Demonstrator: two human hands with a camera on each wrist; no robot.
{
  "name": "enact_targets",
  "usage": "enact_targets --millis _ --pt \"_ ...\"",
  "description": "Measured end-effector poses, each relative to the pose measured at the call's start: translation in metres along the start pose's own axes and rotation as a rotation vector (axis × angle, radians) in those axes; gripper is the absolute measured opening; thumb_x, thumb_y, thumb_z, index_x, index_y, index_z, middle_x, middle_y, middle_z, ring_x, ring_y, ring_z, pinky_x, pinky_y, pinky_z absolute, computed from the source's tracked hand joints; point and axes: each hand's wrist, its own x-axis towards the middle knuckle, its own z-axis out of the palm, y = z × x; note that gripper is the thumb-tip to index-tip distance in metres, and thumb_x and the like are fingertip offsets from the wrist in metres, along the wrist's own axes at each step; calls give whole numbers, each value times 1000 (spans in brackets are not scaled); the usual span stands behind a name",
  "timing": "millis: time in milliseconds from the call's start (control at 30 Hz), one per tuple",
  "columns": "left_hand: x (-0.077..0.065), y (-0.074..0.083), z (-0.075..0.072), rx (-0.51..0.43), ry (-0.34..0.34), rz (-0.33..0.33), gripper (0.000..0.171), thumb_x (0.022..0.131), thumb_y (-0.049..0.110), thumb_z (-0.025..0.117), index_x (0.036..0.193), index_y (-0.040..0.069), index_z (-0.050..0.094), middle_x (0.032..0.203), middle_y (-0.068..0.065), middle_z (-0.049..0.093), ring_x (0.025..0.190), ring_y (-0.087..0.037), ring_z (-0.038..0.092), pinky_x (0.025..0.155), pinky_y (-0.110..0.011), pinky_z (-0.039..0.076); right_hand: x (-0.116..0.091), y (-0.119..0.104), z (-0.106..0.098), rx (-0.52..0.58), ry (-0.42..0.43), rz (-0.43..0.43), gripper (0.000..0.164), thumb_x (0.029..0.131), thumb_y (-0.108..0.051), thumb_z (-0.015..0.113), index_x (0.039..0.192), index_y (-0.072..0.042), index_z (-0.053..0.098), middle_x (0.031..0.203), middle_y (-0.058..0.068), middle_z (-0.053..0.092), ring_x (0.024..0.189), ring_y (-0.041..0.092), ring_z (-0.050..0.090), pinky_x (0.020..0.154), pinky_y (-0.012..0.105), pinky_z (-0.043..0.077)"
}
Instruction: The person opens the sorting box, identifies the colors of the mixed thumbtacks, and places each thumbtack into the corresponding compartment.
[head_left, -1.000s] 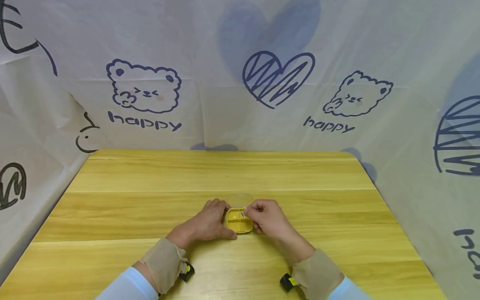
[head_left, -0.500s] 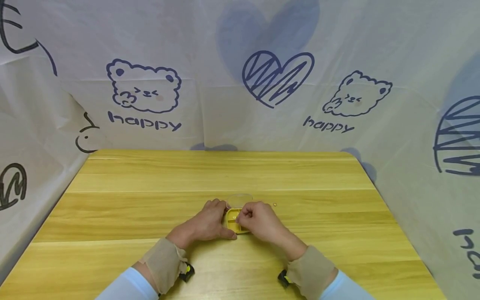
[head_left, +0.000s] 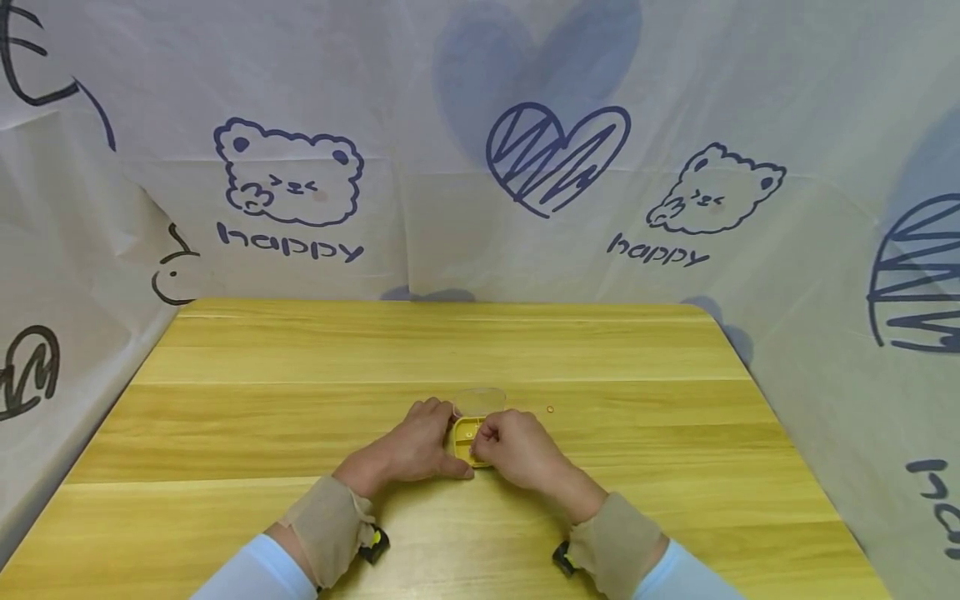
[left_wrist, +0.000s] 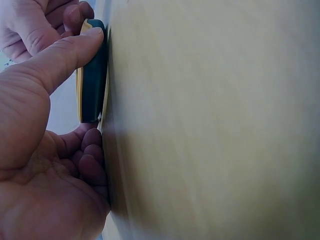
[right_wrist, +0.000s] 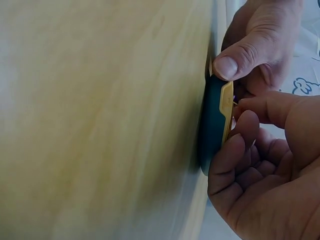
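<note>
A small box with a yellow divided tray (head_left: pixel 465 450) and a dark green body (left_wrist: pixel 92 95) sits on the table, its clear lid (head_left: pixel 480 402) raised at the far side. My left hand (head_left: pixel 420 446) grips it from the left, thumb at the near corner and fingers at the far one. Over the tray's right part, my right hand (head_left: pixel 517 447) pinches a tiny thing with purple and gold on it (right_wrist: pixel 235 101), mostly hidden by the fingertips; its kind I cannot tell. A little round piece shows in the far left compartment (head_left: pixel 469 434).
A tiny orange ring-like piece (head_left: pixel 551 409) lies on the wooden table (head_left: pixel 300 350) to the right of the box, beyond the right hand. White cloth with drawings (head_left: pixel 420 200) hangs behind the table and along both sides.
My right hand has moved left and nearer over the tray, from its far right compartment, uncovering the tiny orange piece on the table. The left hand and box have stayed put.
</note>
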Motion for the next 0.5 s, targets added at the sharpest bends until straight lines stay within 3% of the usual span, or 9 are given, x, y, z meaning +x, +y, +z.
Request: enact_targets --millis 500 --pt "0 2 0 -6 3 1 72 68 46 83 118 5 53 102 -4 50 96 -24 41 83 -39 40 0 -1 2 -31 -1 7 22 88 -18 63 66 -20 62 63 -8 59 54 8 49 55 25 43"
